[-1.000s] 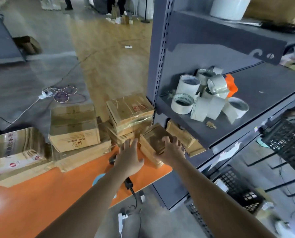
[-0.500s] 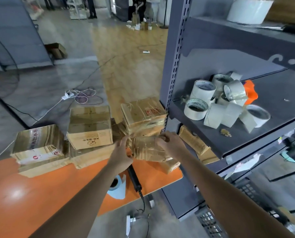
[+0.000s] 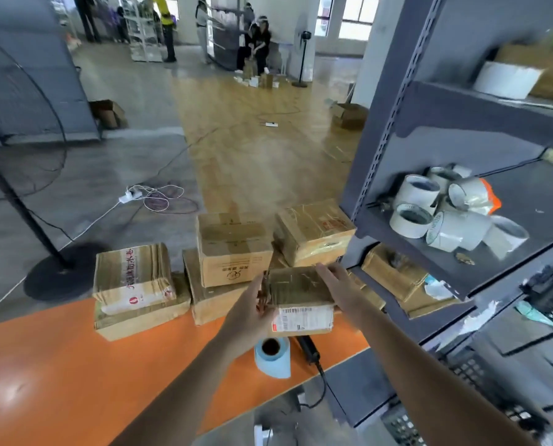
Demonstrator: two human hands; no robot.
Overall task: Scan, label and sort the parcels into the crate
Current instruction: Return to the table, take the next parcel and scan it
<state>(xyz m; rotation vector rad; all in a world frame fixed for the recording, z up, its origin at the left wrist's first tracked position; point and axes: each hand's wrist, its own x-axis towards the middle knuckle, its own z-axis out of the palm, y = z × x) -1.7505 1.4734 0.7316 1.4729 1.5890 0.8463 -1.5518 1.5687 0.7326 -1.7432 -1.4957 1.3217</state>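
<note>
From the head camera, the parcel (image 3: 296,286) is a small brown carton wrapped in clear tape. It is held up between both hands, above the near edge of the orange table (image 3: 75,365). The left hand (image 3: 251,312) grips its left end, fingers curled round the corner. The right hand (image 3: 341,291) clasps the right end, its fingers spread across the top edge and the palm against the side. A white shipping label (image 3: 302,319) with a barcode covers the face turned toward the person.

Right below the parcel, a blue label roll (image 3: 272,357) stands on the table. Just beside it lies a black scanner (image 3: 308,349), its cable running off the table edge. Behind the hands, more cartons (image 3: 233,249) are stacked along the far side of the table, close to the parcel. To the right stands a grey shelf rack (image 3: 397,130), with tape rolls (image 3: 445,214) piled on one shelf, well apart from the hands.
</note>
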